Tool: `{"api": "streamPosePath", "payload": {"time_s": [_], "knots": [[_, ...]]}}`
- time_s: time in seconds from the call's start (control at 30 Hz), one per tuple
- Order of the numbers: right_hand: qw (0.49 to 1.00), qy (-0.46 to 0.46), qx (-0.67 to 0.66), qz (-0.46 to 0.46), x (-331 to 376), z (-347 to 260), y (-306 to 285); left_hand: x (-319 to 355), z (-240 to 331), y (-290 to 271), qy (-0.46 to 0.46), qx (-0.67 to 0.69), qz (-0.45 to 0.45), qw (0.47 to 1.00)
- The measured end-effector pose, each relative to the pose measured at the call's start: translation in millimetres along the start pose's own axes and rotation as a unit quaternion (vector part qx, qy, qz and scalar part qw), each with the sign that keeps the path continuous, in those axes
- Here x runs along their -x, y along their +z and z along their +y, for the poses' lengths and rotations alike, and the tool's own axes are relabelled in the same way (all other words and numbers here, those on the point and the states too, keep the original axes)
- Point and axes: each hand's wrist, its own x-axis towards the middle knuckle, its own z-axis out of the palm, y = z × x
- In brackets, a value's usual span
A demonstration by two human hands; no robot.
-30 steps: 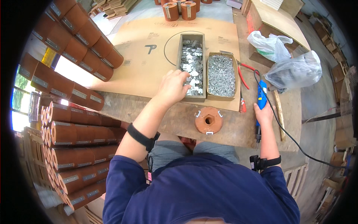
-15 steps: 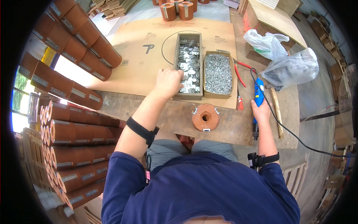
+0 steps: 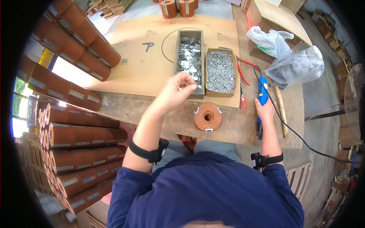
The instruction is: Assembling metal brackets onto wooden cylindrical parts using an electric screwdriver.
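My left hand (image 3: 175, 93) is raised just over the near end of a long wooden box (image 3: 202, 45) full of small flat metal pieces (image 3: 186, 55). Its thumb and fingers are pinched together; whatever is between the tips is too small to make out. My right hand (image 3: 265, 110) is wrapped round a blue corded electric screwdriver (image 3: 262, 91), its bit pointing toward me. Between my hands, a reddish-brown cylinder (image 3: 208, 123) stands on the bench with a central hole and three metal brackets on its rim. Next to the wooden box is a carton (image 3: 219, 72) of silver screws.
Stacked reddish-brown cylinders (image 3: 80, 146) with metal strips rise on my left; more stand at the far edge (image 3: 187, 8). Red-handled pliers (image 3: 243, 74), a red-handled tool (image 3: 243, 102), a wooden stick (image 3: 282, 114) and plastic bags (image 3: 296, 68) lie right. The black cord (image 3: 296, 133) crosses the right edge.
My left hand has lifted out of the box of metal pieces and come toward me and right, its fingers pinched. My right hand still holds the screwdriver in nearly the same place.
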Motion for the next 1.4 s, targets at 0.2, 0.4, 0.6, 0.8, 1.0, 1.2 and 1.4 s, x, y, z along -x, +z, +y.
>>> {"api": "streamPosePath", "payload": {"time_s": [0.2, 0.4, 0.6, 0.8, 1.0, 1.2, 1.4], "knots": [[1.0, 0.005, -0.001, -0.005, -2, -2, 0, 22, 6, 38, 0.002, 0.028, 0.004, 1.0], [1.0, 0.002, 0.0, -0.004, 1, -2, 0, 24, -1, 47, 0.047, -0.083, 0.016, 0.995], [1.0, -0.011, -0.002, 0.002, -3, 3, 5, 25, -9, 53, 0.005, -0.001, 0.027, 1.0], [1.0, -0.005, 0.008, 0.001, -2, -1, 0, 25, -12, 56, -0.072, 0.124, -0.01, 0.99], [1.0, 0.008, 0.002, -0.015, -1, -4, -2, 27, -15, 62, -0.089, 0.211, -0.011, 0.973], [1.0, 0.001, 0.007, -0.007, -1, -3, 0, 28, -13, 72, -0.073, 0.232, 0.03, 0.969], [1.0, -0.011, 0.009, 0.006, -3, 2, 3, 27, -9, 72, -0.044, 0.134, 0.036, 0.989]]}}
